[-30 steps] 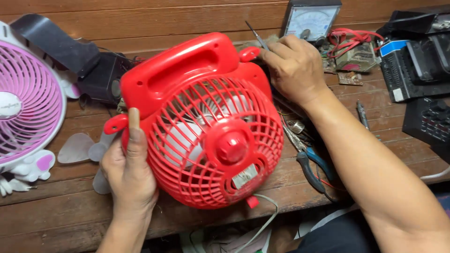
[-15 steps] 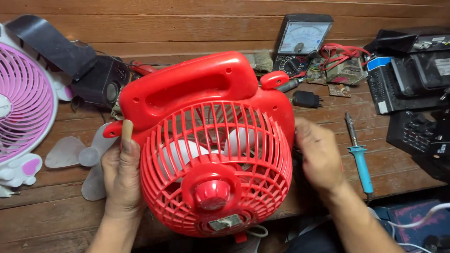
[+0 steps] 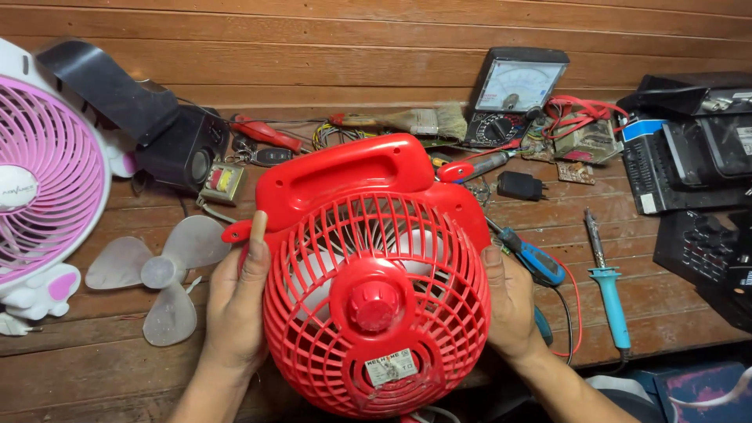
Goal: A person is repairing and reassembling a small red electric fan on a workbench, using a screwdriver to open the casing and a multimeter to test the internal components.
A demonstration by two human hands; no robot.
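A red plastic fan (image 3: 368,274) with a carry handle and round grille stands on the wooden workbench (image 3: 102,376), its grille facing me. My left hand (image 3: 235,301) grips the left rim of the grille, thumb pointing up along it. My right hand (image 3: 511,301) presses against the right rim. White blades show through the grille behind a red centre cap.
A pink and white fan (image 3: 39,188) stands at the left, a loose translucent fan blade (image 3: 160,274) beside it. A black speaker (image 3: 184,157), an analogue multimeter (image 3: 513,98), a paintbrush (image 3: 399,120), a blue soldering iron (image 3: 607,278), screwdrivers and black electronics (image 3: 689,157) lie around.
My right hand came off the handle area at the top right and now holds the fan's right side. The fan has been drawn nearer and turned to face me.
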